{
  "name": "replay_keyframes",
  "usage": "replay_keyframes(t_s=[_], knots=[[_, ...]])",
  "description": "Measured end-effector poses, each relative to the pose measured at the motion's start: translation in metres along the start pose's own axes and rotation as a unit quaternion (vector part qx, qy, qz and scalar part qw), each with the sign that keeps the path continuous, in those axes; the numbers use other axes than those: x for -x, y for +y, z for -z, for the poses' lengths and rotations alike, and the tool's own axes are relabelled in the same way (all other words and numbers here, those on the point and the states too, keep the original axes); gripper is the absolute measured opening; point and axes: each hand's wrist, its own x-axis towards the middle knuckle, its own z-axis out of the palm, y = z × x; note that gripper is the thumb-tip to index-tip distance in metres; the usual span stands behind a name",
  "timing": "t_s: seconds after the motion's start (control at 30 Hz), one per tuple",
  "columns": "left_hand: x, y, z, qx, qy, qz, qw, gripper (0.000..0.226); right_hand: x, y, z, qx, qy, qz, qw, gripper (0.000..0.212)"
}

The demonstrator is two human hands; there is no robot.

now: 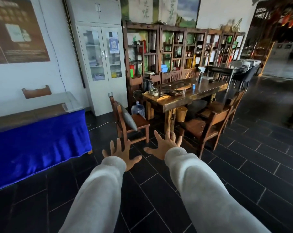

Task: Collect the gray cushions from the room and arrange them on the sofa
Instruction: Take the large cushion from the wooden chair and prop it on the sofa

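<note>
A gray cushion (128, 117) leans upright against the back of a wooden chair (139, 121) at the near end of a long wooden table. Both my arms stretch forward in light gray sleeves. My left hand (121, 153) is open with fingers spread, just below and in front of that chair, holding nothing. My right hand (165, 144) is also open and spread, to the right of the chair, empty. Neither hand touches the cushion. No sofa is in view.
The long wooden tea table (201, 91) carries tea ware, with more wooden chairs (207, 126) along its right side. A water jug (138, 109) stands by the table leg. A blue-draped table (41, 137) is at left, a white cabinet (100, 54) behind. Dark tiled floor lies underfoot.
</note>
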Motion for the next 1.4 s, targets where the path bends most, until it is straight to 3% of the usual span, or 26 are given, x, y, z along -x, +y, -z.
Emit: replay_keyframes(t_s=[0.27,0.6,1.1,1.27,1.4], knots=[[-0.148,0.034,0.031,0.053,0.002,0.014,0.999,0.098,-0.182,0.011,0.035,-0.009,-0.026,0.02,0.999,0.105],[-0.364,0.0,0.057,0.06,-0.014,0.052,0.997,0.101,-0.4,-0.05,-0.015,-0.003,-0.059,0.036,0.998,0.118],[-0.691,-0.057,0.109,0.075,-0.089,0.037,0.993,0.105,-0.714,-0.134,-0.018,-0.009,-0.105,0.003,0.994,0.117],[-0.783,-0.054,0.098,0.069,-0.115,0.044,0.99,0.101,-0.809,-0.137,-0.034,-0.014,-0.15,-0.013,0.988,0.117],[-0.868,-0.056,0.09,0.073,-0.124,0.06,0.988,0.104,-0.894,-0.138,-0.047,-0.087,-0.218,-0.022,0.972,0.116]])
